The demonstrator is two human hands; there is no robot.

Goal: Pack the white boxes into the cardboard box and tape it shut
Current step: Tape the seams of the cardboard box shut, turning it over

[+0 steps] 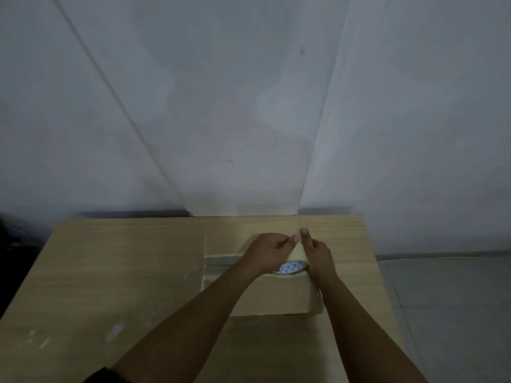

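Note:
A cardboard box (272, 295) lies on the wooden table (124, 272) with its top flaps folded down; a grey gap shows along the seam at its left. A roll of pale tape (296, 261) with a blue-printed white core stands on edge on top of the box, between both hands. My left hand (264, 254) grips the roll from the left, its thumb on the rim. My right hand (318, 254) holds it from the right, index finger raised beside the top. No white boxes are in sight.
A plain grey wall rises right behind the table's far edge. A grey tiled floor (448, 299) lies past the table's right edge. Something dark sits in shadow off the left side (16, 239).

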